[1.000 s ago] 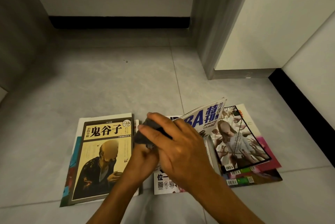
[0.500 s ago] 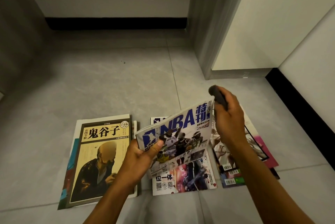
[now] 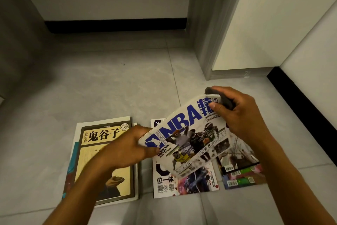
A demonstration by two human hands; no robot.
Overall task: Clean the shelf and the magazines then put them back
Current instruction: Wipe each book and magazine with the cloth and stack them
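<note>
While left hand (image 3: 127,149) grips NBA magazine (image 3: 187,139) (lifted, tilted), right hand (image 3: 238,115) presses clutched grey cloth (image 3: 223,100) on it.

The NBA magazine (image 3: 189,139) between the two hands has a white cover with big blue letters and players in white, black, green and yellow. The cloth (image 3: 223,100) in the right hand (image 3: 240,115) is dark grey. Under the left hand (image 3: 127,150) lies a book (image 3: 102,152) with a cream-yellow cover, a dark brown border and black characters. Below the right hand, the magazines (image 3: 242,173) show pink and green edges with white barcode labels. The floor (image 3: 102,86) beyond the hands is pale grey tile with a faint marble pattern; the baseboard (image 3: 116,25) is black.
</note>
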